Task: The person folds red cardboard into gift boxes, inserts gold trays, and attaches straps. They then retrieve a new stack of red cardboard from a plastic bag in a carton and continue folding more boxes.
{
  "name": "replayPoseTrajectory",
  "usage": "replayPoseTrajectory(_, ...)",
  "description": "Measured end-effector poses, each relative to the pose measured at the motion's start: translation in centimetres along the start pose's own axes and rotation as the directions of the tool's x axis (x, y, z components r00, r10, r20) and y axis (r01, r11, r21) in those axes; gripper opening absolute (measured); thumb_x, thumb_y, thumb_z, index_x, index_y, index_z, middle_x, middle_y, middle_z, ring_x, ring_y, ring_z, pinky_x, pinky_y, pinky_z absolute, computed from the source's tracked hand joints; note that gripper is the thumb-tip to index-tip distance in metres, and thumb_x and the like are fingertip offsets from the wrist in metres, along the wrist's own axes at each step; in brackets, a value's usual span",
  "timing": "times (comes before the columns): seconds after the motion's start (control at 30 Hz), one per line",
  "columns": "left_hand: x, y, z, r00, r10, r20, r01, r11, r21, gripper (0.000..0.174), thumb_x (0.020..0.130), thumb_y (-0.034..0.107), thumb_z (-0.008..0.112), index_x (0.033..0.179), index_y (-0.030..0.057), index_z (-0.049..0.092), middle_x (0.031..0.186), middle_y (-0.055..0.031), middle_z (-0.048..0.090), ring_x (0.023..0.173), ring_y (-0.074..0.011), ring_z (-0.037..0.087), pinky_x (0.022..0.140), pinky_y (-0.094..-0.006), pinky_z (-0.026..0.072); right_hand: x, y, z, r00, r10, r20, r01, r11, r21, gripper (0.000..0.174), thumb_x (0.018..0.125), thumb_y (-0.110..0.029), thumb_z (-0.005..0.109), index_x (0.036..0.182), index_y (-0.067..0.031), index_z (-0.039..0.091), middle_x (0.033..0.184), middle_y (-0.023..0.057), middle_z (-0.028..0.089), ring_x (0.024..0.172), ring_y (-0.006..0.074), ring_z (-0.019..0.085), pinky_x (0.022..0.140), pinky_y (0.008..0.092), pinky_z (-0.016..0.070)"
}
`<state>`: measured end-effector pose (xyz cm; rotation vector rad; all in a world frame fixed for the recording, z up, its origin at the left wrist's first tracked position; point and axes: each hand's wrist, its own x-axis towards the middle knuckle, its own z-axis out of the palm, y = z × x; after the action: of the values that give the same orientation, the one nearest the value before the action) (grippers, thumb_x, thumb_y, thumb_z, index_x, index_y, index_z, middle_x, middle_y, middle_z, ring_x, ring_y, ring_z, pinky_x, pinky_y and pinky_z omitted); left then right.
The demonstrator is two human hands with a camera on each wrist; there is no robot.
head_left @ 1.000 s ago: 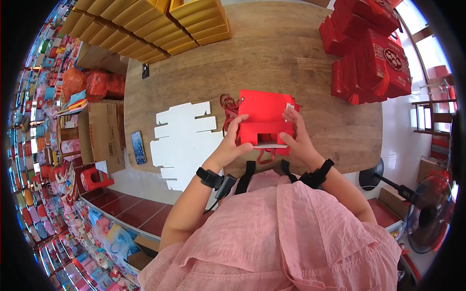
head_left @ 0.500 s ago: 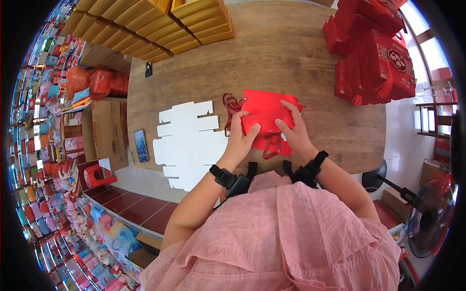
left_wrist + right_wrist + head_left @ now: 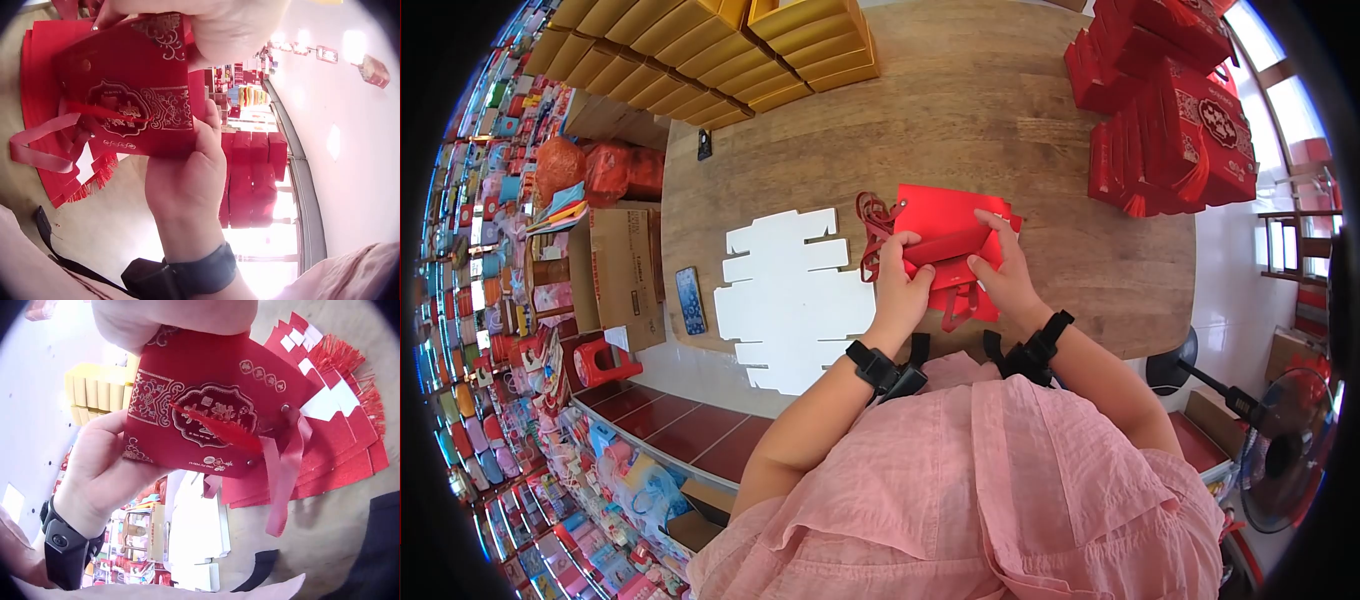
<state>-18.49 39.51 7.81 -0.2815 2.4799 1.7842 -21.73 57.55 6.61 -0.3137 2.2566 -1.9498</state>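
Both hands grip a red gift box (image 3: 194,403) from its two sides, above the near part of the wooden table. My left hand (image 3: 902,290) holds the left side and my right hand (image 3: 1008,272) the right, thumbs on the near part. Silvery scrollwork, a framed emblem and a red tassel (image 3: 219,428) mark the face seen in the wrist views. A pink-red ribbon handle (image 3: 284,475) hangs from its eyelets. In the head view a fold or gap runs across the box's top. Flat red box blanks (image 3: 935,205) lie stacked under it, with tassels showing at their edge.
Left of the hands lies a flat white die-cut card (image 3: 790,290), with a phone (image 3: 689,300) beyond it. Gold boxes (image 3: 700,60) are stacked at the back left, finished-looking red boxes (image 3: 1210,130) at the back right. A fan (image 3: 1280,440) stands at the right.
The red box has turned in the hands: its cut-out side with a white edge no longer shows. Since half a second ago, a fold or gap has appeared across its top.
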Motion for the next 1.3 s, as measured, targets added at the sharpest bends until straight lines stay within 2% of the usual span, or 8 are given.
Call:
replayPoseTrajectory(0.13,-0.9,1.9,-0.9,1.000,0.012,0.024,-0.003,0.937,-0.349,0.060,0.077,0.010,0.069,0.127,0.0013,0.037,0.124,-0.0172,0.044,0.118,-0.0272,0.045,0.098,-0.0344,0.0387,-0.4,0.0,-0.9,1.000,-0.010,0.006,0.009,0.970,0.244,0.071,0.075,-0.010,0.071,0.137,-0.0044,0.037,0.137,0.0146,0.040,0.130,0.0249,0.037,0.109,0.0341,0.0268)
replayPoseTrajectory(0.3,-0.7,-0.6,-2.8,0.986,0.050,0.159,-0.050,0.999,-0.005,0.073,0.072,0.021,0.079,0.128,0.0009,0.037,0.125,-0.0187,0.046,0.116,-0.0293,0.048,0.096,-0.0363,0.0413,-0.5,0.1,-3.4,0.964,0.044,0.264,-0.027,0.997,-0.069,0.090,0.073,-0.020,0.079,0.143,-0.0056,0.025,0.141,0.0119,0.035,0.129,0.0235,0.037,0.108,0.0351,0.0286)
replayPoseTrajectory(0.43,0.2,1.1,-4.1,0.988,0.100,0.115,-0.100,0.995,-0.009,0.073,0.069,0.024,0.081,0.126,0.0016,0.041,0.121,-0.0182,0.050,0.112,-0.0299,0.051,0.095,-0.0363,0.0424,0.7,-2.7,-2.7,0.975,0.011,0.222,-0.020,0.999,0.039,0.090,0.072,-0.019,0.079,0.144,-0.0043,0.026,0.139,0.0130,0.037,0.125,0.0241,0.041,0.106,0.0348,0.0326)
replayPoseTrajectory(0.53,0.6,3.8,-6.9,0.981,0.139,0.133,-0.146,0.988,0.050,0.073,0.070,0.014,0.081,0.127,0.0027,0.037,0.121,-0.0118,0.050,0.110,-0.0194,0.053,0.093,-0.0327,0.0464,2.4,-7.0,-2.0,0.973,-0.005,0.232,-0.079,0.933,0.351,0.072,0.084,-0.014,0.066,0.144,-0.0042,0.026,0.134,0.0114,0.040,0.123,0.0199,0.041,0.105,0.0328,0.0331)
replayPoseTrajectory(0.97,-1.6,12.1,-15.0,0.943,0.193,-0.271,-0.220,0.972,-0.076,0.072,0.068,0.019,0.083,0.123,0.0016,0.040,0.117,-0.0117,0.053,0.108,-0.0205,0.054,0.084,-0.0329,0.0516,11.5,-18.5,5.3,0.882,-0.396,0.257,0.422,0.905,-0.053,0.029,0.089,-0.010,0.051,0.117,-0.0019,0.047,0.107,0.0104,0.050,0.101,0.0180,0.049,0.091,0.0296,0.0389)
replayPoseTrajectory(1.2,-1.2,12.0,-17.0,0.861,0.324,-0.392,-0.333,0.942,0.047,0.070,0.069,0.023,0.083,0.120,-0.0015,0.042,0.116,-0.0173,0.052,0.101,-0.0273,0.061,0.084,-0.0372,0.0531,15.9,-18.4,6.6,0.907,-0.210,0.365,0.014,0.881,0.472,0.027,0.096,-0.019,0.046,0.117,-0.0028,0.050,0.103,0.0041,0.054,0.094,0.0146,0.050,0.085,0.0263,0.0406)
replayPoseTrajectory(1.27,-1.1,11.4,-17.5,0.888,0.235,-0.396,-0.273,0.961,-0.041,0.070,0.068,0.022,0.083,0.119,-0.0013,0.042,0.114,-0.0164,0.052,0.100,-0.0267,0.061,0.084,-0.0370,0.0529,19.9,-18.7,6.2,0.909,-0.259,0.325,0.138,0.926,0.352,0.034,0.094,-0.023,0.050,0.123,-0.0053,0.048,0.107,0.0044,0.053,0.093,0.0141,0.052,0.084,0.0280,0.0424)
replayPoseTrajectory(1.3,-1.1,11.1,-17.8,0.880,0.243,-0.408,-0.282,0.959,-0.036,0.070,0.068,0.022,0.083,0.119,-0.0013,0.042,0.114,-0.0164,0.052,0.100,-0.0267,0.061,0.084,-0.0370,0.0529,22.3,-18.3,6.0,0.922,-0.188,0.338,0.185,0.982,0.044,0.037,0.093,-0.024,0.053,0.126,-0.0079,0.047,0.111,0.0068,0.054,0.095,0.0177,0.055,0.084,0.0314,0.0444)
